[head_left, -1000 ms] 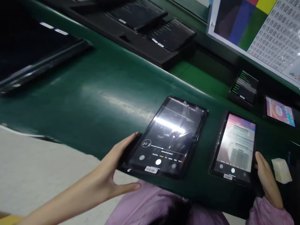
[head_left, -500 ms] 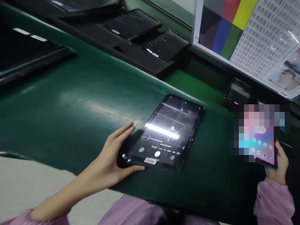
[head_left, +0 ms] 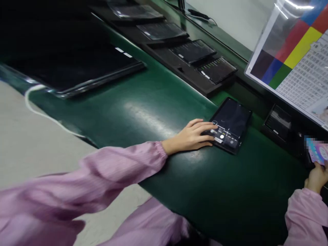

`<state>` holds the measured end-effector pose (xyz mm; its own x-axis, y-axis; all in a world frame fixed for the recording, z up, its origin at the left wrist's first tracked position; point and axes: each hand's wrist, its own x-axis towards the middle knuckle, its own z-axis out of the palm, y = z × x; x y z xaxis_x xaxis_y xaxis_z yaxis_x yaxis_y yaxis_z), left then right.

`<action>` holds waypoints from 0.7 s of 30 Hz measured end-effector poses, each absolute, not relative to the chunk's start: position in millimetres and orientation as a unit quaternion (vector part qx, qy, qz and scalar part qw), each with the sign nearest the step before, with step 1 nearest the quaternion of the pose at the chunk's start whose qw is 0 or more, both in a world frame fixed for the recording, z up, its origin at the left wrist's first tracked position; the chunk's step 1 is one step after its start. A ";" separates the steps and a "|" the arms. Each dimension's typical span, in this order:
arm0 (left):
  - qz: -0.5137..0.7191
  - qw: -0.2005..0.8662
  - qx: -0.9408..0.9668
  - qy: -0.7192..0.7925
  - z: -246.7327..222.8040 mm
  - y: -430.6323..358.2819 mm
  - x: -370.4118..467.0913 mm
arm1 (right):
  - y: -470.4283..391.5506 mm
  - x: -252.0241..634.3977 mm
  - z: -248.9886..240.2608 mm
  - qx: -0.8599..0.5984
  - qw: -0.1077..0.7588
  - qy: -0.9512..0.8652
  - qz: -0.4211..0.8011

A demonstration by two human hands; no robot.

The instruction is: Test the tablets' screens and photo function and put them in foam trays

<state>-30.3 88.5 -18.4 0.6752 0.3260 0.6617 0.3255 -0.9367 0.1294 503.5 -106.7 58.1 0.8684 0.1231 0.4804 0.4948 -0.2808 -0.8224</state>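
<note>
My left hand [head_left: 193, 136] lies with its fingers stretched over the lower left corner of a black tablet [head_left: 234, 118]. That tablet rests on the green bench top, its screen showing camera controls and a white shutter button. A small white label is stuck near its lower edge, by my fingertips. At the right edge of the view, my right hand [head_left: 317, 176] is closed round the lower end of another tablet [head_left: 317, 152] with a bright, colourful screen. Part of this tablet is blurred out and part lies outside the picture.
Several dark tablets, one of them here [head_left: 193, 51], lie in a black rack [head_left: 205, 89] along the back. A colour test chart [head_left: 287, 65] stands at right, above a small dark device [head_left: 278, 119]. A large black panel [head_left: 84, 71] with a white cable [head_left: 48, 114] occupies the left.
The tablet at my left hand was gripped by its lower left side; now it lies farther off with my fingers over its corner. The camera view has swung, shifting the right hand toward the edge.
</note>
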 end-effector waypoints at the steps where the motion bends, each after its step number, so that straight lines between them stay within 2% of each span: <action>1: 0.364 0.000 0.915 0.174 -17.8 92.1 -21.6 | -104.1 499.4 51.7 -0.792 0.552 -0.209 -0.155; 6: 0.344 0.037 0.917 0.198 -9.4 117.3 36.8 | -85.5 462.3 23.6 -0.830 0.453 -0.313 -0.095; 11: 0.325 0.109 0.860 0.378 -3.0 161.8 104.3 | -64.0 440.7 10.4 -0.889 0.314 -0.325 -0.068; 14: 0.349 0.113 0.830 0.420 -6.4 182.2 126.6 | -55.3 442.9 9.9 -0.919 0.263 -0.286 -0.060; 17: 0.379 0.114 0.823 0.408 -11.6 188.8 132.1 | -49.9 450.1 11.7 -0.931 0.253 -0.260 -0.047; 21: 0.415 0.122 0.821 0.373 -13.1 187.8 129.3 | -45.4 460.0 12.5 -0.918 0.312 -0.244 -0.028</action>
